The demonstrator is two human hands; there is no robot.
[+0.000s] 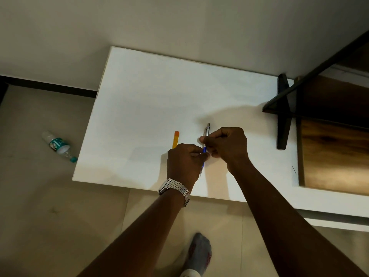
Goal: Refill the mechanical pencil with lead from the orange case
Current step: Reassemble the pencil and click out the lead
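Note:
A mechanical pencil (pixel 206 134) with a silver upper half and a blue lower barrel is held above the white table (pixel 139 108), its silver end pointing away from me. My left hand (pixel 184 162) pinches the blue barrel near the tip. My right hand (pixel 227 145) grips the pencil's middle from the right, fingers curled shut. The orange lead case (pixel 175 139) lies flat on the table just left of the pencil, partly hidden behind my left knuckles. No hand touches it.
A dark wooden shelf unit with black frame (pixel 319 116) stands on the table's right side. A plastic water bottle (pixel 59 145) lies on the floor to the left. My socked foot (pixel 199 254) is below the table's near edge. A thin dark line (pixel 294 170) lies near the shelf.

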